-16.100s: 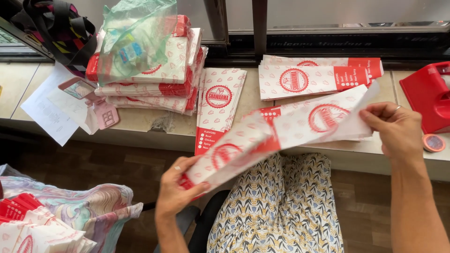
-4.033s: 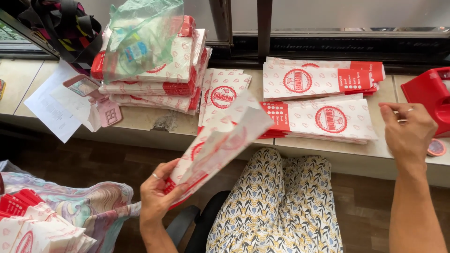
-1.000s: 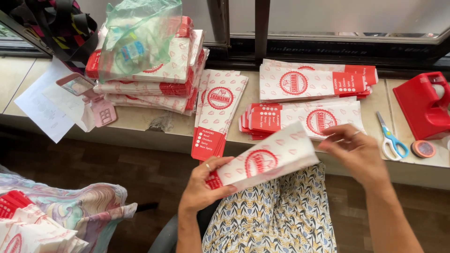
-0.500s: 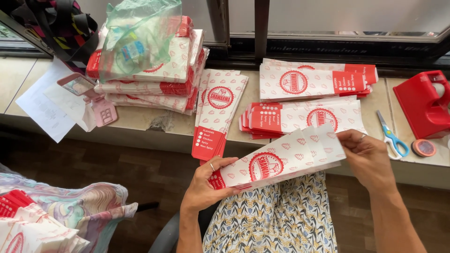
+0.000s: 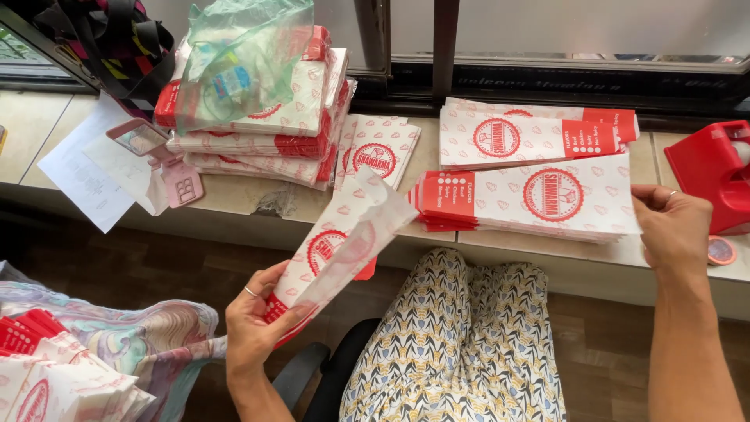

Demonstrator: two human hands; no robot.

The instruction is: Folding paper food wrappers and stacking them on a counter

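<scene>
The left hand (image 5: 254,320) holds a long white paper bag with a red round mark (image 5: 336,246) by its red bottom end, fingers pinched tight on it. The bag slants up and to the right, over the lap, with its open top near the ledge. The right hand (image 5: 676,230) is open, fingers touching the edge of a flat pile of white and red paper bags (image 5: 547,195) on the tan ledge (image 5: 234,199).
</scene>
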